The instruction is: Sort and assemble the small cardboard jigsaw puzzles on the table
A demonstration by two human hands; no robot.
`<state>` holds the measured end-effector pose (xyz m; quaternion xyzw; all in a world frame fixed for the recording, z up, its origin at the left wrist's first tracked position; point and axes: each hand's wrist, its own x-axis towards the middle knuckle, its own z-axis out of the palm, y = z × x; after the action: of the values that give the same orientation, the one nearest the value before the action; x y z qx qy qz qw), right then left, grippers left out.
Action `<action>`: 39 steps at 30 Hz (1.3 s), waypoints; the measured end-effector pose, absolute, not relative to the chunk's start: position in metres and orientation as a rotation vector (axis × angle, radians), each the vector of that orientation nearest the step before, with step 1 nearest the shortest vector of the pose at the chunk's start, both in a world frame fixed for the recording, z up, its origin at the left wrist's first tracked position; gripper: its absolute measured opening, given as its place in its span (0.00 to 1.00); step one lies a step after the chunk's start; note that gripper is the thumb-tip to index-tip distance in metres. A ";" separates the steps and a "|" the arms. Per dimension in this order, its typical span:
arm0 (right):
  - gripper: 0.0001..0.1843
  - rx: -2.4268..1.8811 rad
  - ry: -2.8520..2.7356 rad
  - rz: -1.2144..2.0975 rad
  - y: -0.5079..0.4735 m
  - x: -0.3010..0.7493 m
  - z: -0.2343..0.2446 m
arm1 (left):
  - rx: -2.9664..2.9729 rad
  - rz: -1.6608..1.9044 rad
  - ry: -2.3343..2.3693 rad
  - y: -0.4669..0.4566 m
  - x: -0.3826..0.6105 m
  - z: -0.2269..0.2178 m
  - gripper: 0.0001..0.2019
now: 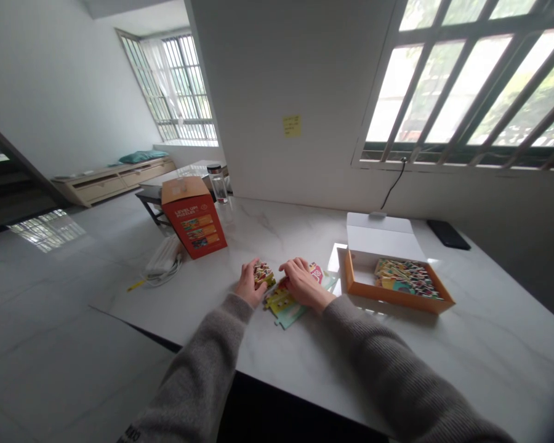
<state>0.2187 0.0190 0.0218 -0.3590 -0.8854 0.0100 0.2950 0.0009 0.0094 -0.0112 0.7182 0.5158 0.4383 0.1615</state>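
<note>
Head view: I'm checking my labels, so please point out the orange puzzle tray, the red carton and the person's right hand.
orange puzzle tray [397, 293], head view, on its front wall
red carton [175, 229], head view, on its red front face
right hand [305, 282], head view, on the back of the hand

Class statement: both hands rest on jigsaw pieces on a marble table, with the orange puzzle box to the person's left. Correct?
No: the orange puzzle box lies to the person's right, past the right hand, as the head view shows. The rest stands.
</note>
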 end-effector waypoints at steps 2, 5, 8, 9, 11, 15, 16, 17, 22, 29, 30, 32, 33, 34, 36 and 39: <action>0.15 -0.903 -2.355 0.077 0.015 0.210 0.020 | 2.064 1.208 1.433 0.009 0.000 -0.010 0.33; 0.10 -0.890 -2.315 0.225 0.012 0.199 0.016 | 2.092 1.135 1.409 0.007 0.000 -0.008 0.39; 0.13 -0.869 -2.260 0.378 0.011 0.196 0.016 | 2.097 1.140 1.441 0.006 0.002 -0.006 0.42; 0.16 -0.866 -2.240 0.400 0.012 0.197 0.017 | 2.102 1.141 1.445 0.006 0.002 -0.006 0.40; 0.20 -0.904 -2.204 0.385 0.015 0.202 0.018 | 2.119 1.133 1.434 0.007 0.002 -0.007 0.37; 0.21 -1.099 -2.243 0.271 0.025 0.218 0.017 | 2.135 1.160 1.427 0.007 0.002 -0.008 0.35; 0.22 -1.137 -2.267 0.249 0.027 0.221 0.015 | 2.138 1.164 1.430 0.007 0.002 -0.008 0.35; 0.23 -1.170 -2.282 0.230 0.029 0.224 0.013 | 2.138 1.165 1.436 0.007 0.002 -0.007 0.35; 0.28 -1.332 -2.238 0.156 0.036 0.234 0.005 | 2.097 1.188 1.447 0.008 0.002 -0.007 0.34; 0.15 -1.295 -2.257 0.081 0.035 0.240 0.006 | 1.982 1.256 1.385 0.012 -0.003 -0.010 0.34; 0.14 -1.277 -2.285 0.079 0.034 0.240 0.006 | 1.951 1.265 1.369 0.012 -0.003 -0.010 0.34; 0.11 -1.253 -2.331 0.070 0.033 0.241 0.007 | 1.878 1.278 1.323 0.012 -0.003 -0.012 0.34; 0.10 -1.249 -2.344 0.065 0.032 0.241 0.008 | 1.841 1.281 1.298 0.012 -0.003 -0.013 0.34; 0.09 -1.249 -2.352 0.060 0.031 0.241 0.008 | 1.804 1.281 1.273 0.013 -0.003 -0.014 0.34; 0.09 -1.249 -2.371 0.055 0.031 0.241 0.009 | 1.728 1.275 1.220 0.013 -0.002 -0.016 0.35; 0.08 -1.239 -2.419 0.055 0.030 0.241 0.012 | 1.583 1.291 1.130 0.016 -0.002 -0.018 0.34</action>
<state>0.2409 0.0300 0.0116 -0.4455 -0.8700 0.0196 0.2102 -0.0021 0.0159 -0.0184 0.6235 0.4454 0.5085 0.3929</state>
